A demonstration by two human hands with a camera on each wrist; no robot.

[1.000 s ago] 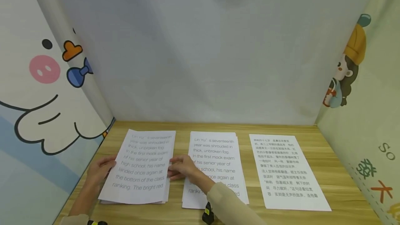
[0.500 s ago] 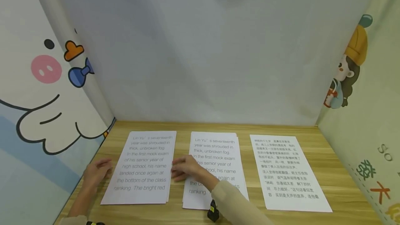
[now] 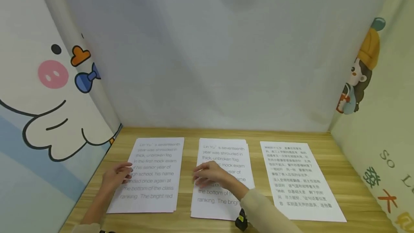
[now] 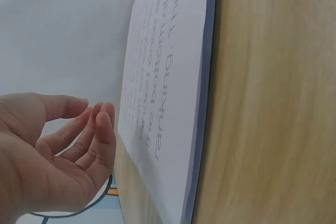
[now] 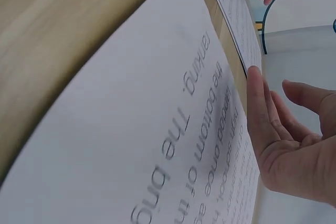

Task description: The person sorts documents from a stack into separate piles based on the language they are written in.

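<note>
Bare desk (image 3: 185, 197) btwn L stack (image 3: 152, 175) & mid stack (image 3: 210, 197): free lane, front to back. Gap btwn mid stack & R sheet (image 3: 300, 181): far end OK, near end crossed overhead by R sleeve (image 3: 263, 209). R grip (image 3: 210, 173) blocks air over mid stack; L grip (image 3: 118, 174) over L stack's L edge, L arm (image 3: 98, 204) in way nr front-L. Room R of R sheet, up to R wall (image 3: 372, 128). Thin strip behind papers, then back wall (image 3: 207, 56). Papers flat, low; air above far ends clear.
</note>
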